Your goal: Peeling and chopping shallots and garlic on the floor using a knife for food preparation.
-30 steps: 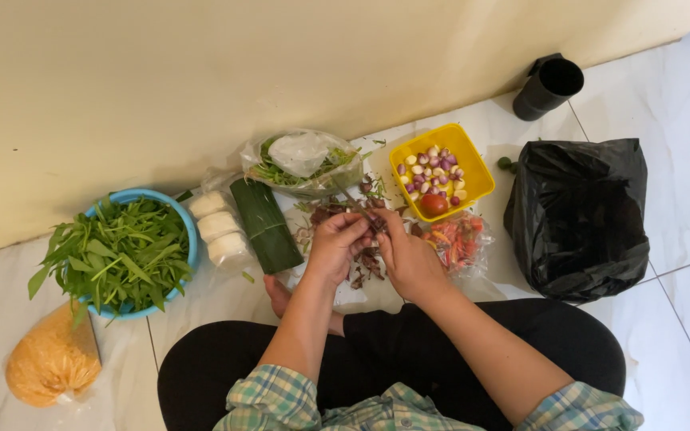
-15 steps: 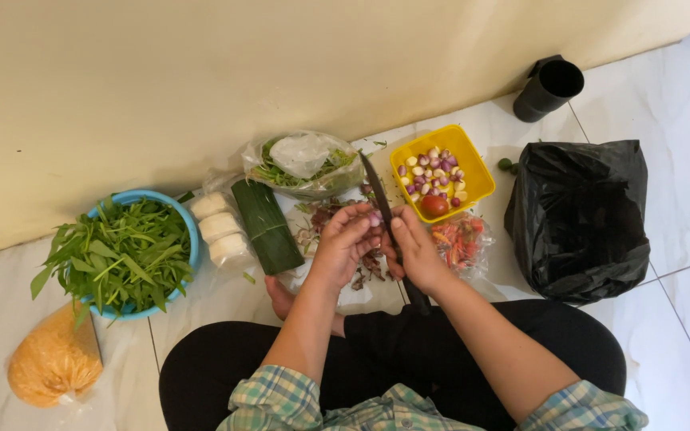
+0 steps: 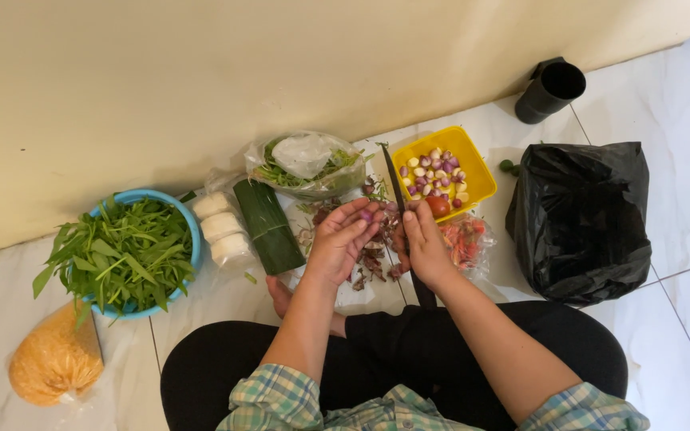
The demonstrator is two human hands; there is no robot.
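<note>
My left hand (image 3: 346, 239) pinches a small purple shallot (image 3: 366, 214) at its fingertips. To its right, my right hand (image 3: 423, 243) grips a long dark knife (image 3: 397, 187) whose blade points away from me toward the wall. Both hands hover over a pile of reddish shallot peels (image 3: 373, 259) on the floor. Just beyond the knife sits a yellow square tub (image 3: 477, 172) with peeled shallots, garlic cloves and a tomato in it.
A blue bowl (image 3: 189, 231) of leafy greens stands at left, an orange bag (image 3: 53, 363) near it. White blocks in plastic (image 3: 221, 227), a banana-leaf roll (image 3: 269, 227), a bag of greens (image 3: 305, 164), bagged chillies (image 3: 465, 239), a black bin bag (image 3: 580, 219), a black cup (image 3: 551, 88).
The hands were together over the peels. The right hand has since brought the knife up with its blade pointing to the wall, and the left now shows a shallot at its fingertips.
</note>
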